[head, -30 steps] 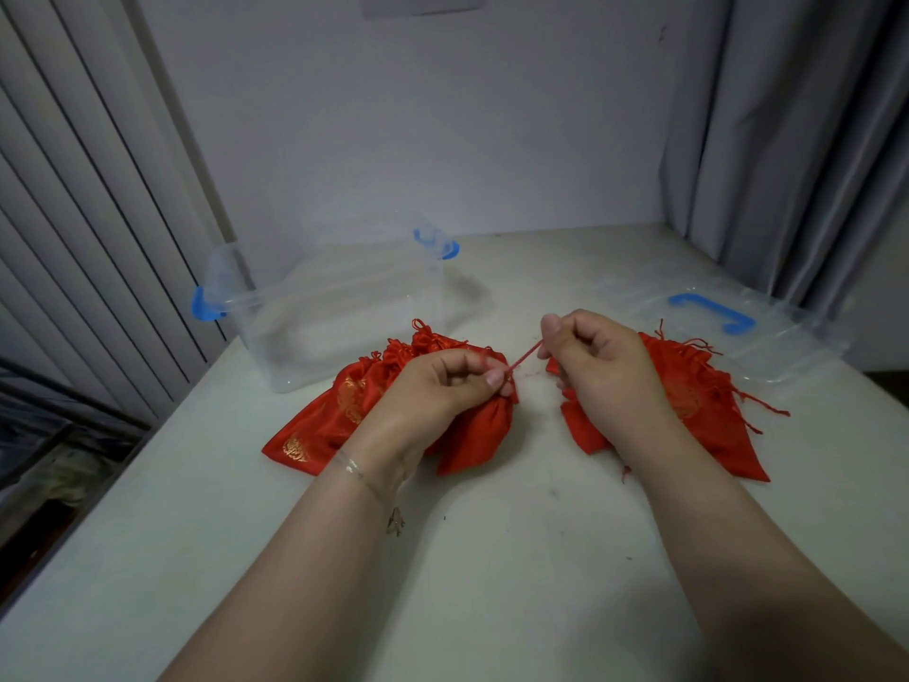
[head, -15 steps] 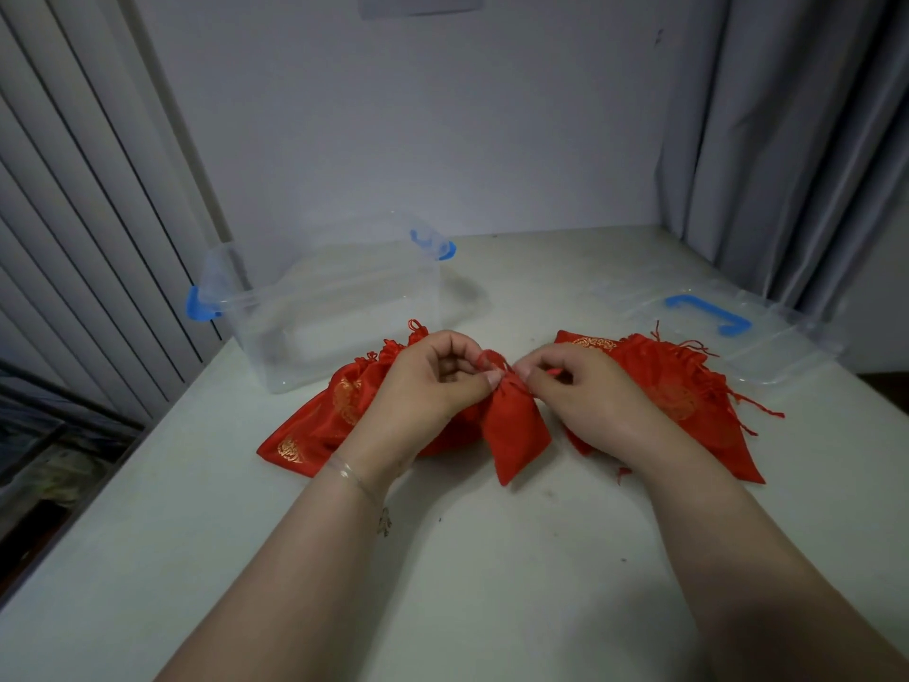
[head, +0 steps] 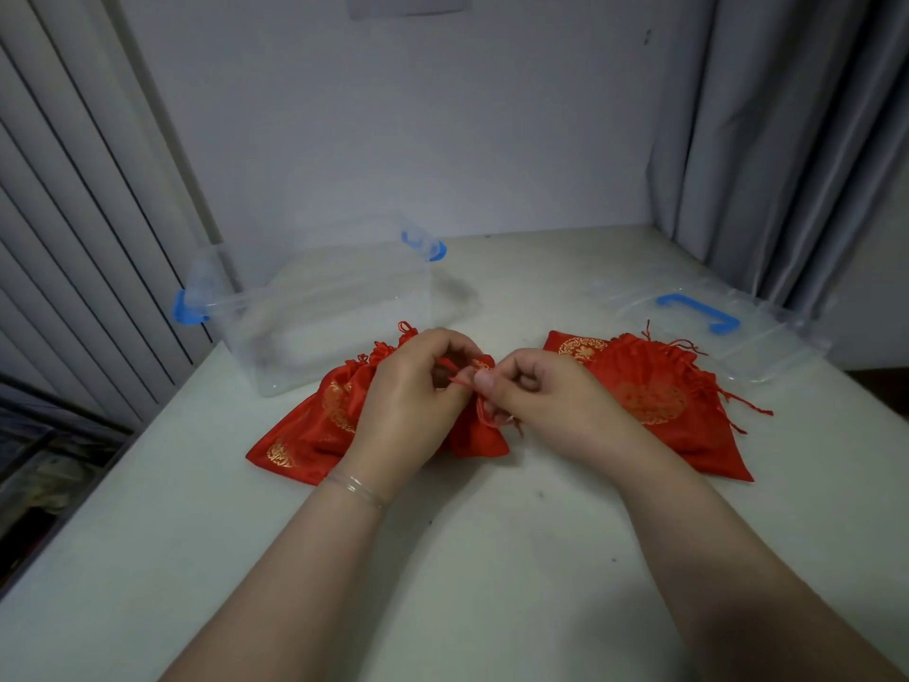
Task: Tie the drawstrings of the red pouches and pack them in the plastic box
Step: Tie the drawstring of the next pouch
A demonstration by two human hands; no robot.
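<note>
Both hands work the drawstring of one red pouch on the table.

The left hand (head: pixel 408 401) and right hand (head: pixel 546 401), fingers curled, pinch the drawstring (head: pixel 455 374) at the neck of the small pouch (head: pixel 479 435) between them; whether a knot exists is unclear. More pouches (head: pixel 315 430) lie under and left of the left hand, others (head: pixel 654 386) beyond the right hand. The plastic box (head: pixel 319 312) stands beyond the left hand, open.

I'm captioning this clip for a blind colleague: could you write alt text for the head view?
Both hands, left hand and right hand, pinch the red drawstring of a small red pouch on a white table. More red pouches lie beside it, with an open clear plastic box behind and its lid to the right.
</note>
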